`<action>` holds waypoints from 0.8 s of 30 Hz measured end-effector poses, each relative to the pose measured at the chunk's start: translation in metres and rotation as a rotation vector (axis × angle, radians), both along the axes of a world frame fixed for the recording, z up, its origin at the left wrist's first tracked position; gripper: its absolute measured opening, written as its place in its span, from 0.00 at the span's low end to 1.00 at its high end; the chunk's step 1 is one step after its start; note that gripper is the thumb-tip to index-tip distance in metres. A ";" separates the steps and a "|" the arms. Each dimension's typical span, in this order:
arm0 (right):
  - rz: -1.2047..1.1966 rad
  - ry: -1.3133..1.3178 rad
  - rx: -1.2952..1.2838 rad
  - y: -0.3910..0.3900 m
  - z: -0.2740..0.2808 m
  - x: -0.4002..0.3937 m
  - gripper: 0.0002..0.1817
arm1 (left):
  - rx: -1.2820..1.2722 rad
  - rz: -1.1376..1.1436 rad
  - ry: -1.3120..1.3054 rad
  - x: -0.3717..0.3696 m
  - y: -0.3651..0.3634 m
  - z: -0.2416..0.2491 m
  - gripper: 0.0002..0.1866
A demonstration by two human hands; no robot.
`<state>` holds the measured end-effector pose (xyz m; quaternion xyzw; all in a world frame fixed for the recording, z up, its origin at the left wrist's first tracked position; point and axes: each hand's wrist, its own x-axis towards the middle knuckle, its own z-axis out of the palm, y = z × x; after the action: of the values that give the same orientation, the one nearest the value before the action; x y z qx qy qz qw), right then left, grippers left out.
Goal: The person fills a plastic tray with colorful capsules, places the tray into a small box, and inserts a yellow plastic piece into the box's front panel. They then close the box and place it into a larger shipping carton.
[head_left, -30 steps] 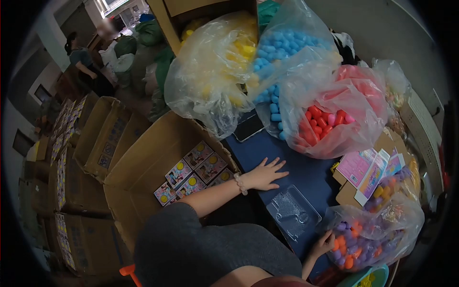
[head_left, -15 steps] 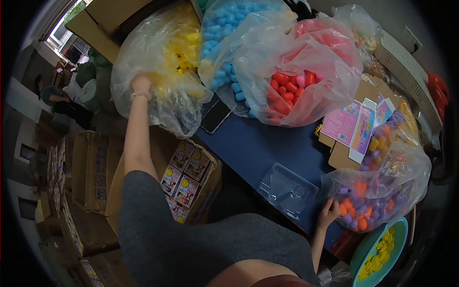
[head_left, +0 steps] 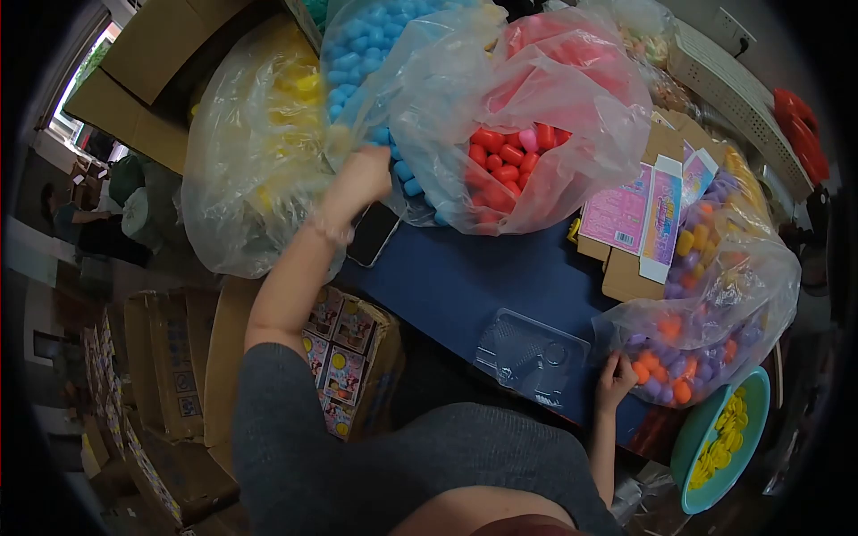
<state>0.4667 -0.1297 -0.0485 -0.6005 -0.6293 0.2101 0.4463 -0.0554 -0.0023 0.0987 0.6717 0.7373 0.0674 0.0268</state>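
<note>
My left hand is over the table beside the clear bag of blue plastic capsules, just above a dark phone. It is blurred and its fingers are hidden, so what it holds, if anything, does not show. My right hand rests at the near edge of a clear bag of purple and orange plastic pieces. Its fingers are drawn together beside an orange piece; what lies between them I cannot make out. A clear plastic blister tray lies on the blue tabletop, left of my right hand.
A bag of yellow pieces stands at left, and an open bag of red capsules at the back. Flattened printed boxes lie at right. A teal basin holds yellow pieces. Cartons flank the table; a person sits far left.
My left hand has left the bag of yellow pieces and moved right, towards the blue capsules and the phone. My right hand stays beside the purple and orange pieces. The view has shifted slightly.
</note>
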 end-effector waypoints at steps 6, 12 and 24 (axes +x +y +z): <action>-0.037 -0.020 -0.036 -0.002 -0.003 0.002 0.10 | 0.693 -0.007 0.106 -0.101 0.081 -0.001 0.15; -0.035 -0.001 -0.001 0.000 0.007 -0.004 0.09 | 0.419 0.255 0.504 -0.086 0.063 -0.070 0.14; -0.035 0.073 0.029 -0.001 0.007 -0.006 0.10 | -0.606 0.417 0.007 -0.090 0.084 0.006 0.19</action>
<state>0.4610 -0.1308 -0.0412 -0.5967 -0.6049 0.2149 0.4815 -0.1456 0.0813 0.1045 0.4687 0.8449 -0.1525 0.2077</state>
